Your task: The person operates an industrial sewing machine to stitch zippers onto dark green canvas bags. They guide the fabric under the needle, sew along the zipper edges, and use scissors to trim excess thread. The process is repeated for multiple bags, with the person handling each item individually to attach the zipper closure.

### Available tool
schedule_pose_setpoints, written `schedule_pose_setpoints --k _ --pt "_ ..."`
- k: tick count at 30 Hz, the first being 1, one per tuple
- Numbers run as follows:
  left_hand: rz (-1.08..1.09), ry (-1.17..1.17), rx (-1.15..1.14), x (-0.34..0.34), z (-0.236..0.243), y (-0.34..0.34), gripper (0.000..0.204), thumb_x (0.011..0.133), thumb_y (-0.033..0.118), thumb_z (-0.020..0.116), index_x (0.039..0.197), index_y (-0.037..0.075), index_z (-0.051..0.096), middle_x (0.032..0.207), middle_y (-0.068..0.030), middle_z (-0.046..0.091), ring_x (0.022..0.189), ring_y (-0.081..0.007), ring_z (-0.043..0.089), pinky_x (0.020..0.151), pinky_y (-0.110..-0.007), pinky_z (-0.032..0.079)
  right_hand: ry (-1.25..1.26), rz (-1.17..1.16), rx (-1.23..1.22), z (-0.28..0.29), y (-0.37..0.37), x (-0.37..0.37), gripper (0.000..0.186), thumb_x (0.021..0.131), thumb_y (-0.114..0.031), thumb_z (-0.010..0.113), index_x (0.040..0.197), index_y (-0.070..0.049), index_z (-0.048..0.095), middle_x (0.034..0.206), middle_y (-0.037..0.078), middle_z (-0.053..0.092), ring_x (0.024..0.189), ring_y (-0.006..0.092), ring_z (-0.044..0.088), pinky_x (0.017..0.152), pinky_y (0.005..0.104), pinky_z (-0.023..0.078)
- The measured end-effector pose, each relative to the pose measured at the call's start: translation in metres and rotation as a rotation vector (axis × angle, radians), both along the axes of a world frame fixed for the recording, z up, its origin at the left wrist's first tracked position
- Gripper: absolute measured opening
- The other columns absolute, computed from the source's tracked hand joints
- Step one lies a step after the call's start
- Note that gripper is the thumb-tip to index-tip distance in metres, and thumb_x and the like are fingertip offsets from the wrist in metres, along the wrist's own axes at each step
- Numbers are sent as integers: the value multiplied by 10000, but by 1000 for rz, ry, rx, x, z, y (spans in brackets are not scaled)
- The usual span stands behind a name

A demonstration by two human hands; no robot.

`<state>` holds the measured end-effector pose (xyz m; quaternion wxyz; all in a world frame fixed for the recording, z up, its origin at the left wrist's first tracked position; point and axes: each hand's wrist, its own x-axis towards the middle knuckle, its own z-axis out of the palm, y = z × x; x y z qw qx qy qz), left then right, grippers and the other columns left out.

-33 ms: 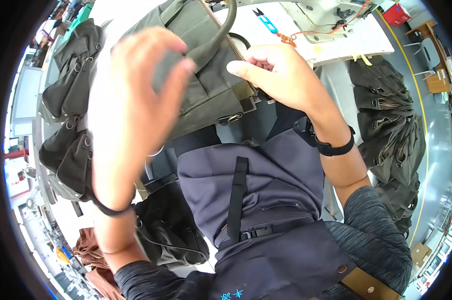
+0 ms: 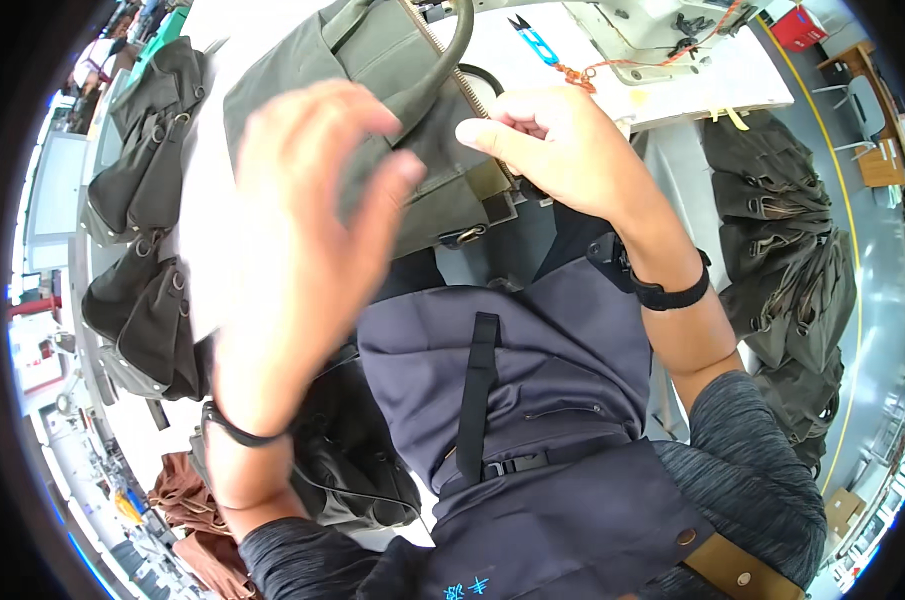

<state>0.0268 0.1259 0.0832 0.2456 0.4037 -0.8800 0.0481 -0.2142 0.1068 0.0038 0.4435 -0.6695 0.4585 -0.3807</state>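
Observation:
An olive-green canvas bag (image 2: 292, 75) lies on the white table before me, with a thick rolled handle (image 2: 440, 80) and a brass-coloured zipper (image 2: 452, 72) along its right side. Above the bag's front part hovers my left hand (image 2: 317, 200), smeared by motion, its thumb and fingers spread apart with nothing seen between them. My right hand (image 2: 572, 150) is at the zipper edge. Its fingers are curled in and the thumb reaches across the zipper; whether it grips anything there is hidden. A metal buckle (image 2: 462, 237) shows at the bag's near edge.
Blue-handled thread snips (image 2: 534, 40) lie beyond my right hand, beside a sewing machine bed (image 2: 632, 50) with orange thread (image 2: 662, 62). More dark green bags hang at left (image 2: 137, 310) and right (image 2: 772, 200). Reddish-brown fabric (image 2: 182, 490) is piled at lower left.
My left hand has shifted to the right and slightly nearer to me, uncovering the bag's left side. My right hand and the bag have hardly moved.

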Motion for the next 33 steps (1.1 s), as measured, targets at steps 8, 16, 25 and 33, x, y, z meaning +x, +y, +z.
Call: schedule_pose_setpoints --k 8,16,25,33 --pt "202 206 -236 -51 -83 23 445 742 65 876 1139 105 677 1196 -52 703 1156 -290 654 1003 -429 464 -607 -65 445 -15 5 18 314 1010 -261 747 846 7 746 656 -22 581 570 23 467 510 223 366" --pt "148 199 -411 -48 -91 11 259 761 25 844 969 142 743 1012 38 766 898 -165 723 849 -333 484 -666 -51 387 -28 6 25 443 1049 -273 700 675 -69 576 605 -72 475 581 16 461 592 227 483" --pt "159 147 -347 -54 -81 10 271 745 21 847 968 128 736 1017 18 767 870 -173 721 817 -342 484 -631 140 428 -35 -1 7 391 1024 -339 750 764 -67 645 647 -22 588 555 32 525 496 215 427" --pt "167 132 -312 -56 -83 12 279 747 -6 854 972 118 744 1011 7 774 853 -183 725 815 -335 492 -659 178 423 -40 -1 12 414 1067 -300 693 750 -52 595 654 -56 514 616 2 422 510 233 342"
